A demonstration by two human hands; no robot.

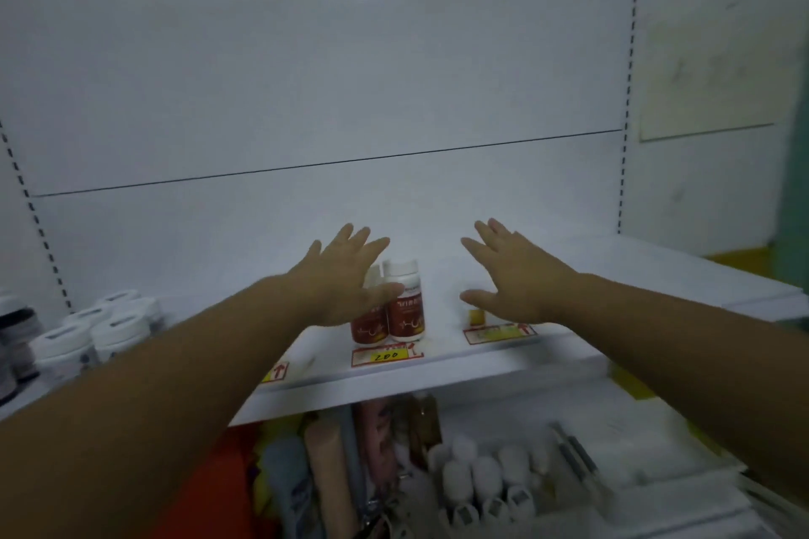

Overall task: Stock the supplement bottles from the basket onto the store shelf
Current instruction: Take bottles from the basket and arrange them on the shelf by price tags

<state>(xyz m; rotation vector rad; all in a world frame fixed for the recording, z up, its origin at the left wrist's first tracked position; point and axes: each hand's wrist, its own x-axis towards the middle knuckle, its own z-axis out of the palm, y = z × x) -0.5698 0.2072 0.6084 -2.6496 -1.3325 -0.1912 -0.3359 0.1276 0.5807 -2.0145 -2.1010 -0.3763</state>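
Observation:
Two white supplement bottles with red labels stand upright side by side near the front of the white shelf (446, 368). The right bottle (406, 306) shows fully; the left bottle (367, 324) is half hidden behind my left hand (346, 276). That hand is spread with straight fingers just in front of and left of the bottles, its thumb against the right bottle's neck. My right hand (512, 271) hovers spread and empty to the right of the bottles, apart from them. The basket is out of view.
Price tags sit on the shelf's front edge, one reading 200 (387, 355). Several white-lidded jars (105, 324) stand on the shelf at far left. Below the shelf lie white bottles (481, 477) and colourful packaged goods (332, 473). The white back panel rises behind.

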